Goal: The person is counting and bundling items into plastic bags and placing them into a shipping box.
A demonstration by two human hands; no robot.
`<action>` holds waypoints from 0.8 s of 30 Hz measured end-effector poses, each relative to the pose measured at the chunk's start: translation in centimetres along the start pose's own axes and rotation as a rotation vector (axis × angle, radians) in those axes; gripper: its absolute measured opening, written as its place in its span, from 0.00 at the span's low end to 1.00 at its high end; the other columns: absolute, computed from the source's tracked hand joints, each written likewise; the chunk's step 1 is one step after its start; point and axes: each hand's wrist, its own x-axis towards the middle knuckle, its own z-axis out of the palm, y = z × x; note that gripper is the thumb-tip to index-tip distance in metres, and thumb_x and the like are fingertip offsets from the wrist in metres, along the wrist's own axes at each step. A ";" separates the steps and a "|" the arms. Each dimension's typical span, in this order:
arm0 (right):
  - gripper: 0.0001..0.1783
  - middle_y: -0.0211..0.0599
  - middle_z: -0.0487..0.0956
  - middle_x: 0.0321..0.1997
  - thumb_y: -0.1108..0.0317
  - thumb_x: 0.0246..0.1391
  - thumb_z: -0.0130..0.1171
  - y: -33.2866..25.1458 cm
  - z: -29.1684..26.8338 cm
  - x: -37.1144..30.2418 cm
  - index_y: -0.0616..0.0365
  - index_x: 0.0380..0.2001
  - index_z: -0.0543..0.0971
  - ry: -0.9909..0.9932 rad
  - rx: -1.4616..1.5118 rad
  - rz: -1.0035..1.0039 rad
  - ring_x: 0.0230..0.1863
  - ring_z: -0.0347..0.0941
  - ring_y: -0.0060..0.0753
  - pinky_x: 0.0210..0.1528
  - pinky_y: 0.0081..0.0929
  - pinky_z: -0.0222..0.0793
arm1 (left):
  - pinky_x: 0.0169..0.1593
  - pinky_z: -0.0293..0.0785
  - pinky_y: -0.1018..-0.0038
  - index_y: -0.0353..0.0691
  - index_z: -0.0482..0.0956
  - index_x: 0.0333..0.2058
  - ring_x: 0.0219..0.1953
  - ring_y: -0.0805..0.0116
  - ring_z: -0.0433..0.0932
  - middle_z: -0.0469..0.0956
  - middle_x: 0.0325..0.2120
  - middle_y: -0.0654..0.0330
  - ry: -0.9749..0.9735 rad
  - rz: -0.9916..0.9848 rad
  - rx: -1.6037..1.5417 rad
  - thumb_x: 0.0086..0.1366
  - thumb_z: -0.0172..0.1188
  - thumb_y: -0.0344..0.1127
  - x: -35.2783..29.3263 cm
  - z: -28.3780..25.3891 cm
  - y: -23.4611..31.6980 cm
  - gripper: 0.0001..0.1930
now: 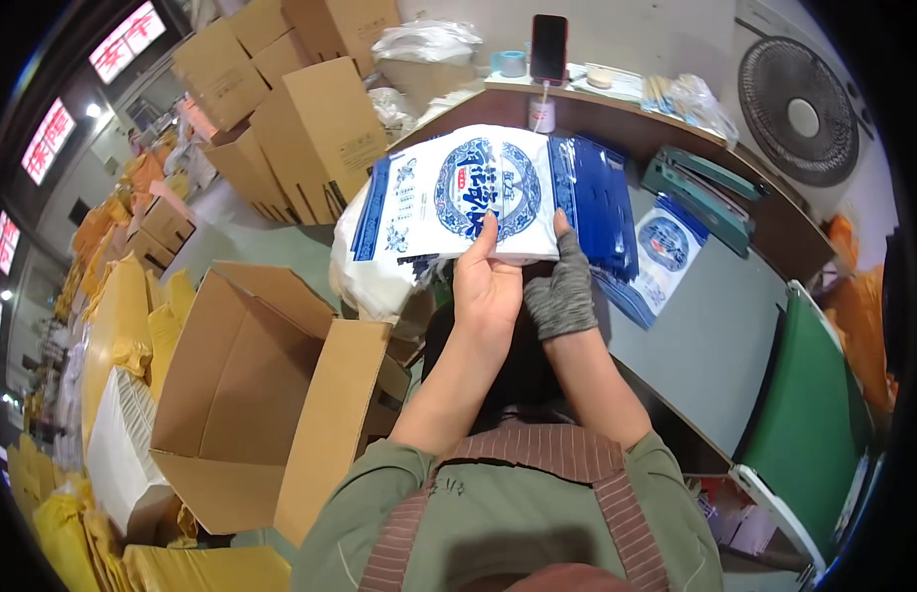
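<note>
Held out in front of me is a stack of flat plastic bags (488, 187), white with blue print and dark blue ends. My left hand (486, 291) grips its near edge, thumb on top and fingers underneath. On the same edge, to the right, my right hand (565, 288) in a grey fingerless glove also clasps the stack, its thumb up against the printed face. The fingers below the stack are hidden. More bags of the same print (664, 259) lie on the grey table (710, 331), just right of the stack.
A teal long-armed device (703, 192), like a heat sealer, stands at the table's back right. Behind are a phone (549, 49) on a shelf and a fan (799, 111). An open cardboard box (246, 370) sits at my left; a green panel (804, 434) is at right.
</note>
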 end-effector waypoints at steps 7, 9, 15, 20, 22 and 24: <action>0.19 0.43 0.77 0.49 0.67 0.55 0.59 -5.3 1.3 -0.8 0.64 0.48 0.73 -0.082 -0.061 -0.117 0.48 0.74 0.37 0.55 0.34 0.69 | 0.56 0.71 0.63 0.40 0.67 0.55 0.51 0.64 0.74 0.74 0.50 0.58 -0.212 -0.112 0.038 0.62 0.60 0.31 -0.8 1.9 -0.4 0.22; 0.18 0.43 0.77 0.49 0.68 0.54 0.59 -6.4 1.4 -1.1 0.65 0.47 0.73 -0.053 -0.163 -0.230 0.49 0.74 0.37 0.55 0.34 0.69 | 0.56 0.72 0.63 0.40 0.66 0.55 0.51 0.63 0.75 0.74 0.50 0.58 -0.230 -0.140 0.046 0.62 0.59 0.30 -0.6 2.2 -0.9 0.22; 0.24 0.44 0.74 0.54 0.65 0.54 0.61 -8.1 0.3 -0.3 0.65 0.52 0.71 -0.055 -0.041 -0.349 0.55 0.71 0.40 0.62 0.39 0.63 | 0.55 0.73 0.65 0.38 0.68 0.54 0.51 0.63 0.75 0.75 0.49 0.57 -0.200 -0.165 -0.084 0.63 0.57 0.26 0.6 2.1 -2.5 0.20; 0.49 0.37 0.63 0.66 0.32 0.49 0.53 -3.8 -1.8 -2.2 0.58 0.63 0.60 -0.314 0.008 -0.070 0.64 0.60 0.40 0.68 0.37 0.51 | 0.57 0.70 0.64 0.40 0.69 0.54 0.52 0.64 0.74 0.76 0.49 0.59 -0.289 -0.220 -0.134 0.64 0.57 0.30 -0.2 2.8 -3.5 0.19; 0.50 0.37 0.64 0.65 0.29 0.48 0.51 -2.9 -2.8 -2.6 0.57 0.63 0.59 -0.239 0.031 -0.079 0.64 0.60 0.40 0.68 0.36 0.50 | 0.58 0.69 0.63 0.41 0.69 0.54 0.53 0.64 0.73 0.75 0.50 0.58 -0.297 -0.210 -0.110 0.64 0.57 0.31 0.0 2.7 -3.6 0.20; 0.55 0.40 0.66 0.64 0.25 0.45 0.49 -2.6 -4.1 -2.6 0.60 0.63 0.60 -0.539 0.547 0.418 0.63 0.62 0.41 0.67 0.34 0.52 | 0.60 0.66 0.62 0.39 0.68 0.55 0.55 0.63 0.72 0.74 0.51 0.57 -0.322 -0.202 -0.101 0.64 0.57 0.32 0.5 2.0 -3.1 0.20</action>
